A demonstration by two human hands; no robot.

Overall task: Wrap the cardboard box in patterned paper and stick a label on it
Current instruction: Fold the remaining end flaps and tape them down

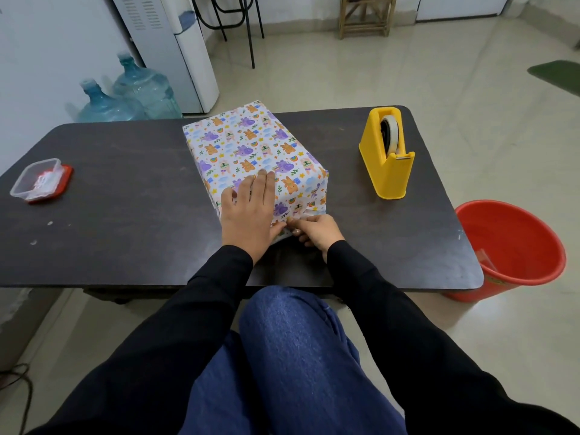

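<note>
On the counter [125, 199], the left grip [248, 211] lies flat, fingers straight, steadying the papered box [251, 142]; the right grip [317, 232] pinches its near-end flap [281, 235], apparently creasing it for taping.

Box [251, 146] – white cartoon-animal paper; tape dispenser [386, 158] yellow; bucket [508, 246] red.
</note>
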